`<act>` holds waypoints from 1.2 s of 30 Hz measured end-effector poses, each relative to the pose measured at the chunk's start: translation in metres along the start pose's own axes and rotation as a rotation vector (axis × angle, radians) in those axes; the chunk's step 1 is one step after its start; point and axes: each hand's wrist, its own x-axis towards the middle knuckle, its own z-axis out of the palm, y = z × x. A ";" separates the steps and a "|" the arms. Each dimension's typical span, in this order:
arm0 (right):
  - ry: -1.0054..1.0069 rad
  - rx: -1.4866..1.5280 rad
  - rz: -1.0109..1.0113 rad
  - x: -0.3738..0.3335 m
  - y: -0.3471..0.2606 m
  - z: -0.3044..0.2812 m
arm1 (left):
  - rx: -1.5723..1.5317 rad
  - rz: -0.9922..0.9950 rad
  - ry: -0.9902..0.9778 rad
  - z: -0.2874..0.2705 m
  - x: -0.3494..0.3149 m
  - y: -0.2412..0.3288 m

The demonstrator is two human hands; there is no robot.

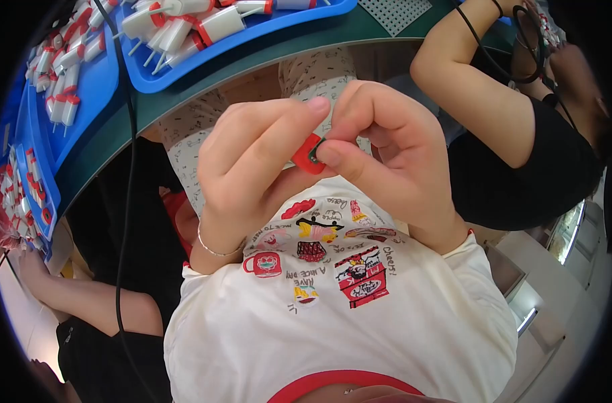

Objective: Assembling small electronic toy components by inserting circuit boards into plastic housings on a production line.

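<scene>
In front of my chest, both hands meet around a small red plastic piece (308, 154) with a dark green part showing inside it. My left hand (249, 154) is closed around the red piece from the left, its index finger pointing up and across. From the other side my right hand (400, 151) pinches at the piece's right edge with thumb and index finger, right at the green part. Those fingertips hide much of the green part, so its shape is unclear.
A blue tray (249, 48) of white parts with red ends and thin prongs sits on the green table (205, 82). More such parts fill a blue tray (96, 111) farther left. Co-workers' arms (484, 91) are close on both sides. A black cable (123, 221) hangs down at left.
</scene>
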 end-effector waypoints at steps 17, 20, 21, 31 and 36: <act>0.085 -0.040 0.053 0.003 -0.008 -0.003 | 0.020 0.132 0.017 0.002 0.004 -0.006; 0.039 -0.219 0.025 0.005 -0.015 -0.006 | 0.011 0.089 0.001 0.001 0.002 -0.003; 0.040 -0.219 0.026 0.005 -0.015 -0.006 | 0.009 0.088 0.000 0.001 0.001 -0.004; -0.070 -0.314 -0.107 0.000 -0.015 -0.003 | -0.020 0.141 -0.015 0.004 -0.003 -0.011; -0.021 -0.284 -0.024 -0.001 -0.021 0.000 | -0.026 0.113 -0.005 0.005 -0.003 -0.013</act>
